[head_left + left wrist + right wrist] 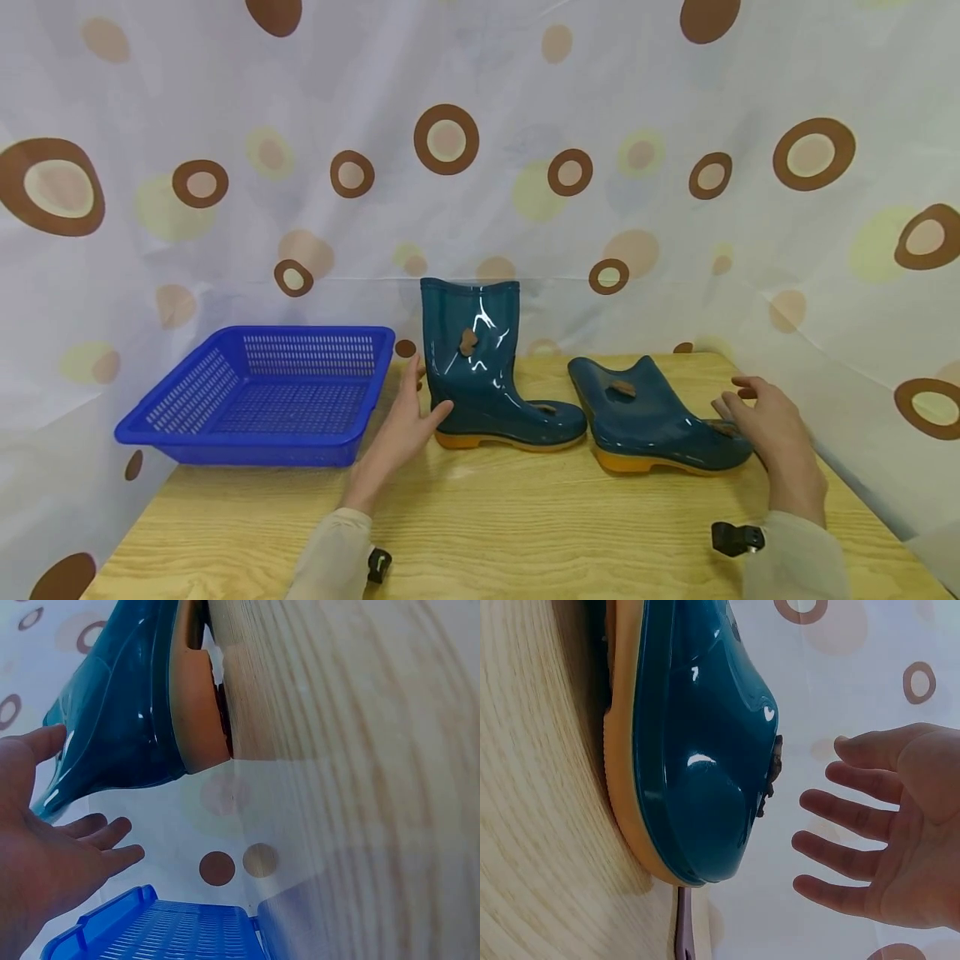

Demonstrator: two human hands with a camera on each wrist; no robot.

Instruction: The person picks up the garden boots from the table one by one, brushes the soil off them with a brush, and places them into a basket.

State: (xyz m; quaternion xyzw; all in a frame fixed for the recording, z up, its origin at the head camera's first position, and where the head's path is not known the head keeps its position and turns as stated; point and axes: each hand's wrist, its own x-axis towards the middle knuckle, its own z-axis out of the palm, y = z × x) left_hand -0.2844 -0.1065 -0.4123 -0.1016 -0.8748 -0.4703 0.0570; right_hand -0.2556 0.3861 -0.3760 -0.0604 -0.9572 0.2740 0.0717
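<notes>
A dark teal rain boot point(472, 375) with an orange-yellow sole stands upright, a brown, mud-like patch point(468, 342) on its shaft and another on its foot. My left hand point(405, 421) is beside its heel, fingers extended and thumb apart, holding nothing. In the left wrist view the thumb point(49, 742) overlaps the boot's edge. To the right, the second rain boot point(645, 417) has a sagging shaft leaning left, also with brown patches. Over its toe hovers my right hand point(776, 425), fingers spread and loosely bent in the right wrist view, a gap between them and the brown clump point(775, 769).
A blue slotted plastic basket point(251, 450) is at the left of the wooden table point(487, 533). Beyond the right boot's toe, a slim purplish handle point(684, 930) shows in the right wrist view. A dotted white curtain point(480, 217) hangs behind and along the sides.
</notes>
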